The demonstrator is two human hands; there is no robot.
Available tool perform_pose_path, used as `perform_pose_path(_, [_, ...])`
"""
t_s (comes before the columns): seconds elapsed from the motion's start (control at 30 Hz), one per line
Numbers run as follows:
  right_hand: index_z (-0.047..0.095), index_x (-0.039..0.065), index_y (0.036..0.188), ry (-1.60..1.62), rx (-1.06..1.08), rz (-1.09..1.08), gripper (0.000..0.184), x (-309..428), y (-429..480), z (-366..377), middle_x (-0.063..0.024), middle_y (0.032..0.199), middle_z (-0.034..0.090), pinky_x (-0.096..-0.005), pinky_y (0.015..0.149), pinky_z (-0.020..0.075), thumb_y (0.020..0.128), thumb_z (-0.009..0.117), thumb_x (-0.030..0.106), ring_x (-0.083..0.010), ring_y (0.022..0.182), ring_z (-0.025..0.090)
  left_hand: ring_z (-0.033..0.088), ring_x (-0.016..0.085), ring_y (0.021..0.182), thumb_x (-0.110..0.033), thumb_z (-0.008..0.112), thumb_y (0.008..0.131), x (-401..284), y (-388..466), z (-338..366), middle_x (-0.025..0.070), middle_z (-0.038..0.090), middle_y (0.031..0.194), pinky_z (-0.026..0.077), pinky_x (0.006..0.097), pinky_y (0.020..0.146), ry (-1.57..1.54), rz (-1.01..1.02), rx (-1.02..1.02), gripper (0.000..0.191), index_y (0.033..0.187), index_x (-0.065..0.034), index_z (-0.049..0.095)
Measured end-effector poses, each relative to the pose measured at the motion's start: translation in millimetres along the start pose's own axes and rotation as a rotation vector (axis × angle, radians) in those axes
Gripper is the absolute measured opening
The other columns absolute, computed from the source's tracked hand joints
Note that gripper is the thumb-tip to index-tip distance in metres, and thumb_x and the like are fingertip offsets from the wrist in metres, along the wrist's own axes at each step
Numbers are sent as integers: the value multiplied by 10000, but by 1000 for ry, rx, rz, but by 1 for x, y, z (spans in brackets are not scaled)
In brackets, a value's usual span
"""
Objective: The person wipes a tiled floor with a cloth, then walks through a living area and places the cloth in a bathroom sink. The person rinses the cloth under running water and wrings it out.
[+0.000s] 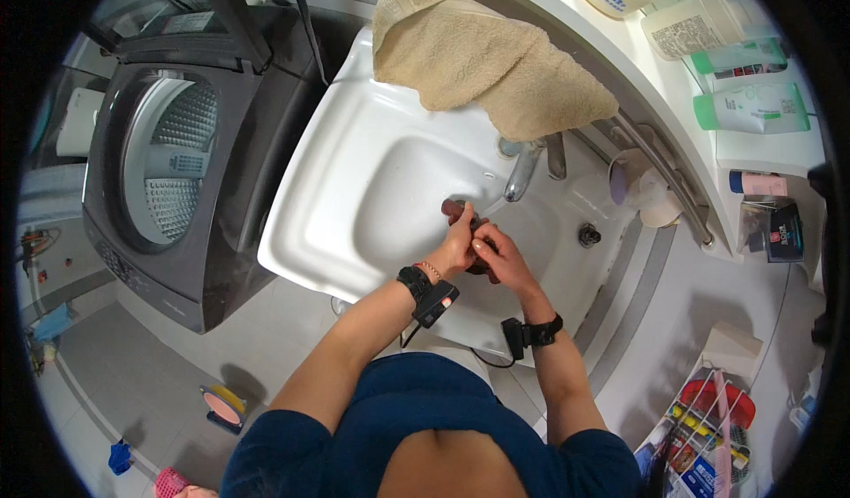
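Over the basin of a white ceramic washbasin (385, 182), my left hand (458, 242) grips a dark reddish-brown object (453, 208), possibly wet cloth. Its exact kind is hard to tell because my fingers cover most of it. My right hand (503, 255) is closed on the lower part of the same dark object, close against my left hand. Just beyond my hands is a chrome faucet (524, 169), with a thin stream of water seemingly running from its spout. Each wrist wears a black strap with a small device.
A beige towel (478, 60) hangs over a metal rail behind the basin. To the left stands a top-loading washing machine (226, 186), lid raised. A white shelf (744, 149) with bottles and tubes curves along the right. Below it is a wire rack (704, 425) holding a comb and toiletries.
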State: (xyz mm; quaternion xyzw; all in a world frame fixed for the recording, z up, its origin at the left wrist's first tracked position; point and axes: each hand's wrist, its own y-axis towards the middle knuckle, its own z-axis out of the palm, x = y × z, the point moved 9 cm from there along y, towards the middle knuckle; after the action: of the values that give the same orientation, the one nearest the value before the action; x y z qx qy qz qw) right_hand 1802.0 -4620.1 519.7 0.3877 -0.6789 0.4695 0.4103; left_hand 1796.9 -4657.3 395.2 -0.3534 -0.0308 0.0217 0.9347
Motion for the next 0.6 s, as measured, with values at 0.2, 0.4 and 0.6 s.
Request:
perform_pose_path(0.2, [587,18,831,-422,-202,-149,213,-17,12,5,-159,707,616,-392,588,456,908,545,212,-329,629,596,572,266,1092,-110,414,993,-10,8,-18,87,560,1220,516,403,864,-45,299,-26,360,1352,-99,384])
perform_pose_path(0.4, [601,26,1046,-731,-707,-79,323,-53,40,-44,-237,983,607,-470,771,458,926,517,314,-381,902,580,532,225,1131,-262,342,1033,11,0,-10,93,546,1256,436,369,1003,7,224,71,356,1296,-64,477])
perform_pose_path(0.6, [508,55,1124,-224,-360,-85,261,-39,3,25,-141,1025,504,-421,877,432,892,591,145,-324,1019,538,562,221,950,-660,370,919,-18,16,-10,87,589,1001,488,351,866,52,53,28,607,1009,-85,540])
